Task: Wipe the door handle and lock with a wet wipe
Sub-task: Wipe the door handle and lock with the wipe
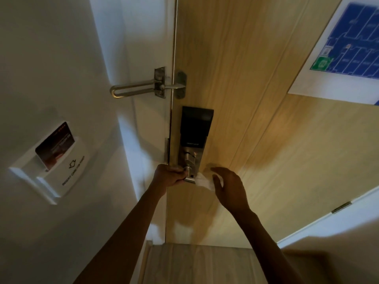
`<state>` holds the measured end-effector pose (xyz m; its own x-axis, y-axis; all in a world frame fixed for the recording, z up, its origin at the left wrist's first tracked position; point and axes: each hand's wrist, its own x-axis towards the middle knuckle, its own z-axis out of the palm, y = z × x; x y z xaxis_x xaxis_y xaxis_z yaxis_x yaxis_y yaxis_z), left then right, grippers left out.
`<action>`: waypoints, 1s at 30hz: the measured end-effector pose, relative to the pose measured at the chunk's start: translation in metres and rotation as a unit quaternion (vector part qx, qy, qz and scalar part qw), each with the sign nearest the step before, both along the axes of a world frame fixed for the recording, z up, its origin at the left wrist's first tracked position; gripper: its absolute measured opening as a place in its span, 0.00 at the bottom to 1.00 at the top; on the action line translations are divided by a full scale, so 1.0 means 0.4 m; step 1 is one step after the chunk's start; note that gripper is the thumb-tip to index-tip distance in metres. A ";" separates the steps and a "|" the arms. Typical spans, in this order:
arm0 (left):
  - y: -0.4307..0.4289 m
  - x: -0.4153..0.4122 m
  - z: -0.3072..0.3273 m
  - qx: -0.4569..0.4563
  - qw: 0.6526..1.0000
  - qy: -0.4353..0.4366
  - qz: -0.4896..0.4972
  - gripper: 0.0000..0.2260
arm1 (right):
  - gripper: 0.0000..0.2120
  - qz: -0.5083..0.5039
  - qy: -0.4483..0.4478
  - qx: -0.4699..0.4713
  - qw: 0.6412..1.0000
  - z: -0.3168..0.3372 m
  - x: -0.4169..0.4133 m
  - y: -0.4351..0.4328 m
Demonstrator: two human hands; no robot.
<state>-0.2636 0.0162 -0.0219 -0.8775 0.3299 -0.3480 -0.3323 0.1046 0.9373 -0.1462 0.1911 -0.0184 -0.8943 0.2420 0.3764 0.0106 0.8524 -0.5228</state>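
Far left on my view, a white card holder sits on the smooth painted wall with a dark glossy card standing in its slot. Moving right, a brushed-metal swing latch bridges the frame and the door edge.

Next comes my left hand, curled into a closed fist around the free end of the door handle, a squared, satin-metal lever. From here its long axis looks to run roughly sideways, from that fist toward the lock plate. Directly above it the lock rises as a tall narrow body, long axis vertical: matte black plastic on top, grey metal below with a small turn knob.

Just right of the handle, my right hand hangs loosely spread, fingers half open, pinching a thin white wet wipe that looks limp and crumpled. The wipe lies right at the handle's inner end; I cannot tell if it touches. The right hand is the nearer one for wiping, and I judge the next pass should sweep leftward along the lever.

Behind is the pale wood-grain door, with a blue floor plan at upper right.
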 end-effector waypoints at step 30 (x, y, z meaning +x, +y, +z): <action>-0.001 -0.005 0.000 0.001 1.000 -0.011 0.001 0.12 | 0.09 0.025 -0.058 0.101 0.993 -0.011 0.012 0.006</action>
